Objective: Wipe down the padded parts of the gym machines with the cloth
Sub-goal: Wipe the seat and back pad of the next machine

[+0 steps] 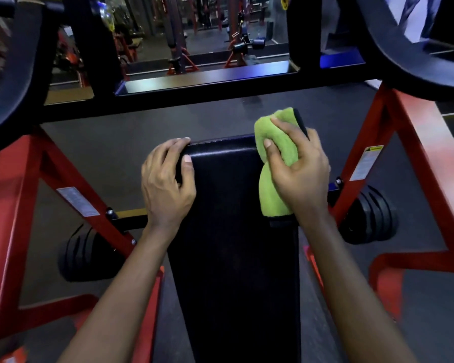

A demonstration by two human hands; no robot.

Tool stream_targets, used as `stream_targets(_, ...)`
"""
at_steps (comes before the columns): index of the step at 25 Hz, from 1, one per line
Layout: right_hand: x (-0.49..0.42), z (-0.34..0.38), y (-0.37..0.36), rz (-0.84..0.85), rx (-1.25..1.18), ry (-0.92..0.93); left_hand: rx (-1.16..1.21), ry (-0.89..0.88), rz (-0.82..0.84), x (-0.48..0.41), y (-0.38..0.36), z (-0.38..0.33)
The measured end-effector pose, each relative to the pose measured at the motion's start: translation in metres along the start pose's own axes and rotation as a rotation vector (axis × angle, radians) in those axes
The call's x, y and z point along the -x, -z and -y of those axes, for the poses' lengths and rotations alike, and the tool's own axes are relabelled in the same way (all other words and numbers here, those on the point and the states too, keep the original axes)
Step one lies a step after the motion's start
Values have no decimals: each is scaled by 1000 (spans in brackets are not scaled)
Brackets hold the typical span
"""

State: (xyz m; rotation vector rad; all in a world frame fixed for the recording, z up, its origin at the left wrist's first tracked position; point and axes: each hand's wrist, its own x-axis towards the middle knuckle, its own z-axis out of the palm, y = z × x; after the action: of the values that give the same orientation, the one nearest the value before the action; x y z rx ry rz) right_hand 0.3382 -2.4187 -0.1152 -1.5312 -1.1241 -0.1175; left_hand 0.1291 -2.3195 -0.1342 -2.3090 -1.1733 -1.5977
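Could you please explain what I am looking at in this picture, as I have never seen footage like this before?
There is no robot here. The single picture comes from a camera worn on a person's head, looking forward and down at their own bare arms. In front of them is the long black padded bench of a red steel-framed gym machine. The left hand grips the bench's far left corner, apparently to steady it. The right hand holds a bunched lime-green cloth against the bench's right edge. A stack of black discs, probably weight plates, sits low on the right.
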Motion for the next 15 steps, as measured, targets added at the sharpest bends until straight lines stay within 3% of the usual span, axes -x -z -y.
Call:
stream_targets(5, 62, -25, -2, -180, -76, -209, -16, -1, 0, 1, -3, -4)
stream_targets(11, -8, -10, 5, -14, -51, -106, -33, 1, -13, 2, -3, -6)
stream_targets(15, 33, -26, 5, -98, -103, -118, -39, -5, -3, 0, -4, -5)
